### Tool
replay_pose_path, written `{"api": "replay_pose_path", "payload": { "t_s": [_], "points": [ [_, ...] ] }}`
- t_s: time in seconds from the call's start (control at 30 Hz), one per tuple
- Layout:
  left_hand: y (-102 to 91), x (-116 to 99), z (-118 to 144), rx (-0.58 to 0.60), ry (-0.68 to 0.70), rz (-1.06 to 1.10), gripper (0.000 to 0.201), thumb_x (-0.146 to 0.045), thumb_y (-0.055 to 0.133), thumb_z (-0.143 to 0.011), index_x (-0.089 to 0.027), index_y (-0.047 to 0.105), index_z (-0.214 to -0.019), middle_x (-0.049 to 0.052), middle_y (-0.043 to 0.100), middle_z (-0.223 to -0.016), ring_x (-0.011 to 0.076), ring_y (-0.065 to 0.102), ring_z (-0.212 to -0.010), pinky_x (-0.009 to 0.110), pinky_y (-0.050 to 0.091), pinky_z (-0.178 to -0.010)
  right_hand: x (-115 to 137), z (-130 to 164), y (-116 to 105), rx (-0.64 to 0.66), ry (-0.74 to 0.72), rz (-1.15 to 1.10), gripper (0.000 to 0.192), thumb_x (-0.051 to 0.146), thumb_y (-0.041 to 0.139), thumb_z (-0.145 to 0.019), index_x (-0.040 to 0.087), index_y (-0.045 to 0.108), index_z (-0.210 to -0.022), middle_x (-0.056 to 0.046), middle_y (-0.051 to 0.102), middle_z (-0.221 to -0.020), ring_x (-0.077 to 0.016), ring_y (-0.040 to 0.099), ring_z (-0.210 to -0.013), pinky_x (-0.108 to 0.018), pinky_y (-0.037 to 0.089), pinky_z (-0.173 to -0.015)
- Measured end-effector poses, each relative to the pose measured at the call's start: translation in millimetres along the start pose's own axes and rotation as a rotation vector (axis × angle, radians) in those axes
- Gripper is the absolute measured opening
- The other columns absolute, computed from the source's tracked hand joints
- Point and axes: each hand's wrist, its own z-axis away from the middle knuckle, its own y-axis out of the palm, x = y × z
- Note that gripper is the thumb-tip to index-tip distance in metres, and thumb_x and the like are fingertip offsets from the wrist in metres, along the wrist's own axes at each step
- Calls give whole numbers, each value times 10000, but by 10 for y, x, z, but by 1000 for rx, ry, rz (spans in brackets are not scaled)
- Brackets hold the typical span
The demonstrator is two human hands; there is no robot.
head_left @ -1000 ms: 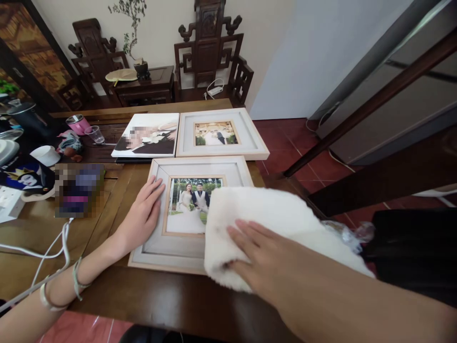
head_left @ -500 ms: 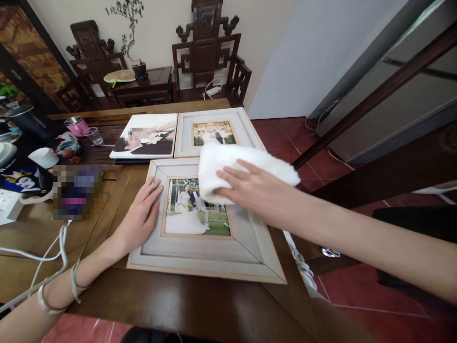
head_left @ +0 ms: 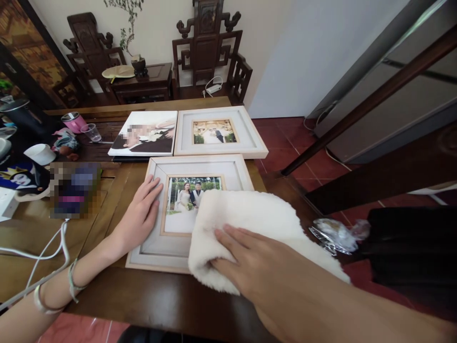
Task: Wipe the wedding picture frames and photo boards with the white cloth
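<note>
A picture frame (head_left: 157, 252) with a pale wooden border and a wedding photo (head_left: 181, 197) lies flat on the wooden table (head_left: 117, 297). My left hand (head_left: 140, 224) rests on its left border, fingers stretched out. Over the frame's lower right part is a thick, fluffy white cloth (head_left: 260, 212), showing a greyish smudge near its fold. My right hand (head_left: 255, 262) grips this cloth, with the thumb tucked under the fold. The cloth hides the right side of the photo and the near right corner of the frame.
Behind lie a second picture frame (head_left: 246, 136) and a photo canvas (head_left: 153, 138). At left are a pink mug (head_left: 73, 123), a clear cup (head_left: 92, 132), a white cup (head_left: 40, 154) and white cables (head_left: 62, 243). Clear plastic wrapping (head_left: 337, 234) lies off the right side.
My right hand has drawn the cloth from the frame's upper right toward me, down to its lower right. The frame's top right corner now shows. My left hand stays on the left border.
</note>
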Motion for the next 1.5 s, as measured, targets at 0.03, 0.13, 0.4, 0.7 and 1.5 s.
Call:
{"api": "replay_pose_path", "payload": {
  "t_s": [0.03, 0.13, 0.4, 0.7, 1.5],
  "points": [
    [-1, 2, 2, 0, 1, -2, 441, -259, 354, -1008, -178, 460, -1428, 125, 413, -1534, 258, 233, -1490, 528, 241, -1205, -62, -38, 20, -27, 21, 27, 477, 207, 714, -654, 176, 711, -1130, -205, 633, -1297, -355, 618, -1162, -445, 516, -954],
    [-6, 10, 7, 2, 10, -2, 441, -259, 351, -1011, -150, 460, -1424, 138, 415, -1531, 252, 226, -1493, 519, 244, -1207, -350, -195, 87, -121, 98, 175, 501, 52, 645, -725, 163, 678, -1213, -240, 544, -1390, -397, 531, -1266, -512, 464, -1008],
    [-16, 19, 6, 4, 16, 11, 444, -259, 353, -1010, -108, 477, -1408, 161, 409, -1531, 259, 235, -1490, 496, 238, -1213, -862, -592, 44, -91, 182, 280, 498, -13, 595, -785, 91, 643, -1270, -261, 344, -1530, -461, 303, -1399, -583, 298, -1118],
    [2, 33, 8, -18, 35, 9, 433, -249, 353, -1010, -133, 474, -1409, 154, 418, -1527, 258, 236, -1489, 528, 249, -1204, -88, -291, -210, 284, 46, -87, 637, 86, 764, -617, 156, 681, -1244, -252, 376, -1505, -520, 344, -1353, -639, 377, -1060],
    [0, 63, 3, -12, 64, 4, 427, -221, 367, -1006, -96, 476, -1399, 169, 423, -1518, 249, 236, -1490, 495, 247, -1212, -257, -665, -139, 211, 70, -91, 594, 60, 557, -802, 174, 554, -1385, -122, 151, -1621, -443, 45, -1462, -712, 118, -1126]
  ]
}}
